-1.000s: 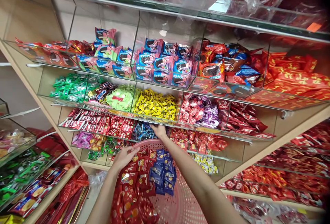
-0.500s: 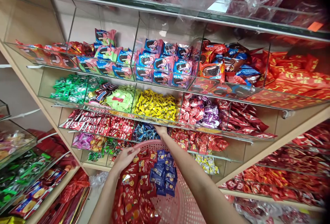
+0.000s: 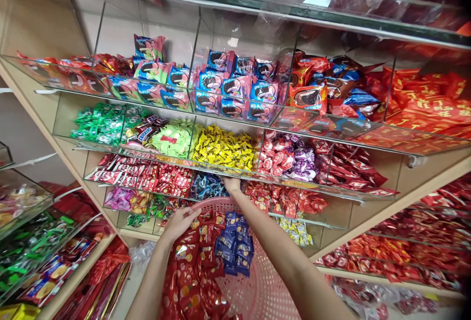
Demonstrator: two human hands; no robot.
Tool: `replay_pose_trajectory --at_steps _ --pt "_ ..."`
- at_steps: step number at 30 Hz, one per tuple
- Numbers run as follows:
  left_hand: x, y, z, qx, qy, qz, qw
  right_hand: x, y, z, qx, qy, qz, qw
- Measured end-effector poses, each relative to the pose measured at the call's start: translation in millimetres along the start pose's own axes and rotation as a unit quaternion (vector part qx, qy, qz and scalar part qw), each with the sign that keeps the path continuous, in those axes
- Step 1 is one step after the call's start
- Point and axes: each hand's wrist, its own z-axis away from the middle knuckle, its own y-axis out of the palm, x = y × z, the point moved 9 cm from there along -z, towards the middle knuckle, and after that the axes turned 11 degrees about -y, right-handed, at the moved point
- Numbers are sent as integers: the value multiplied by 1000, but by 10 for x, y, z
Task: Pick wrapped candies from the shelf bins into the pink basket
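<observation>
My left hand (image 3: 184,219) is closed on the rim of a pink plastic basket (image 3: 274,288) with a perforated wall. Red packets (image 3: 193,271) fill its left side, and dark blue packets (image 3: 233,246) lie together near the far wall. Stretched across the basket's far rim, my right hand (image 3: 231,184) reaches into a compartment of dark blue wrapped candies (image 3: 208,186). Its fingers are mostly hidden under the shelf above, so whether they hold anything does not show.
Yellow candies (image 3: 224,148) fill a bin just above my right hand. Clear shelf fronts (image 3: 158,155) run across the rack. Wrapped cookies (image 3: 231,87) stand higher up. Red packets (image 3: 272,197) lie to the right of the reach. Another rack (image 3: 415,246) stands far right.
The view has shifted slightly. My right hand stays at the dark blue candies, with only a slight shift, and my left hand keeps its hold on the basket.
</observation>
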Motion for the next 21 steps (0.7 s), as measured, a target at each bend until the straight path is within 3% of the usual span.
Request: replay_pose_trajectory --at_steps 4,8,11,15,21 --pt "-13 1 2 1 2 4 1000 10 -247 313 -27 37 -2 999" --pt "-31 -1 2 5 6 12 1000 218 -456 703 -30 -1 -65 997" --pt "-17 8 -12 11 0 3 1000 284 -590 996 6 -10 -111 994" --pt "-3 3 -35 5 3 -8 1000 163 -744 1288 67 29 -145 987" --pt "5 10 -42 0 12 -7 1000 39 -867 1411 109 45 -113 987"
